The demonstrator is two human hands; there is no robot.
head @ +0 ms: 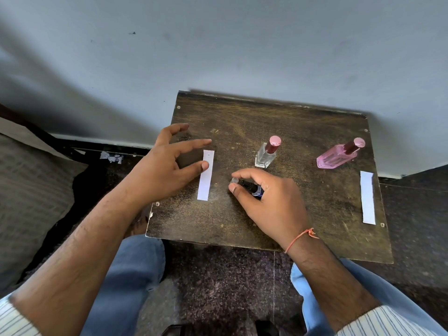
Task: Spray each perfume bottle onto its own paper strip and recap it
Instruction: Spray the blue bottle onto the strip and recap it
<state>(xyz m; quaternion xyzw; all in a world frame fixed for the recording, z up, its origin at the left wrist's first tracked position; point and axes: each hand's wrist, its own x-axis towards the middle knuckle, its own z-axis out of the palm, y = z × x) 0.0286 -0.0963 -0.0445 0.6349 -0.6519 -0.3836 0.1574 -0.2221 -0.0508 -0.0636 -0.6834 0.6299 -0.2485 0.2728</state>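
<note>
My right hand (269, 202) is shut on a small dark bottle (249, 186) with a bluish base, held tilted low over the wooden stool (242, 219); its clear top points left toward a white paper strip (206, 175). My left hand (167, 168) hovers open, fingers spread, its thumb tip touching or just over that strip's left edge. A clear square bottle (265, 155) with a pink cap stands upright behind. A pink bottle (338, 156) with a pink cap stands at the back right. A second white strip (368, 197) lies near the right edge.
The stool stands against a grey wall (218, 44), with dark speckled floor (218, 287) around it. Torn paper scraps (111, 156) lie on the floor at the left. My knees in blue jeans sit close below the stool's front edge.
</note>
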